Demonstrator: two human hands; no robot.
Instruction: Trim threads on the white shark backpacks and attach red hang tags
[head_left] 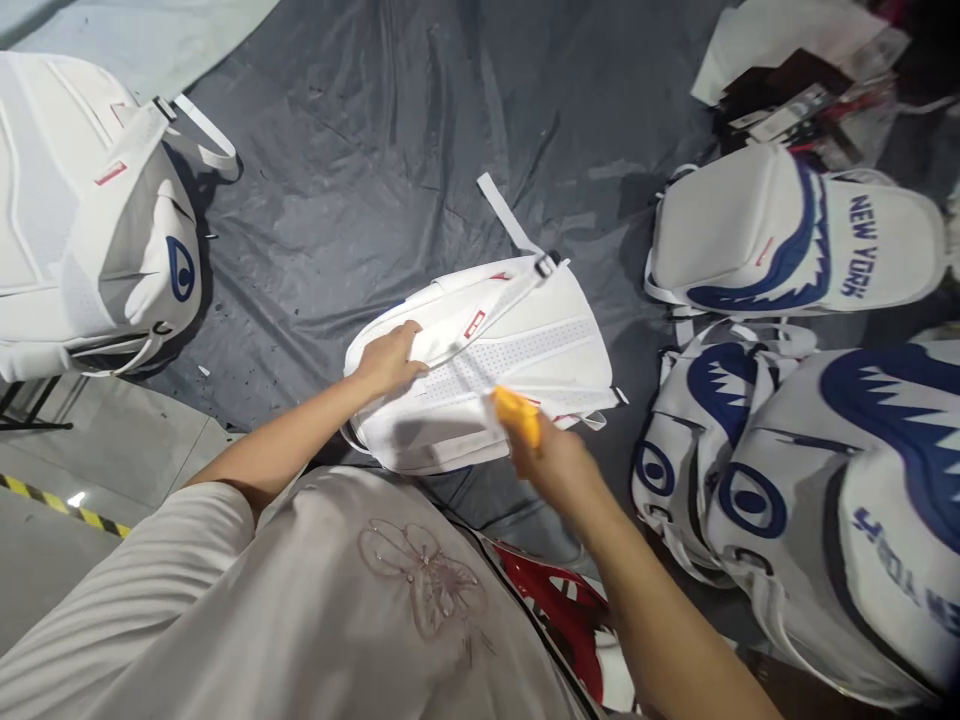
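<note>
The orange tool [519, 412] blurs in the right hand [553, 468], its tip indistinct; the left edge cuts off one backpack [52, 210]; the right edge crops a larger bag [806, 460]; the tag [787, 113] print is illegible.

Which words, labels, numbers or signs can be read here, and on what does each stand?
"NEW YORK": in blue on the upper right bag.
Blue letters on the large lower right bag: turned and partly blurred, no sure reading.
Red label on the middle bag: too small to read.
Red label on the left bag: unreadable.
Tags at upper right: too small.
</note>
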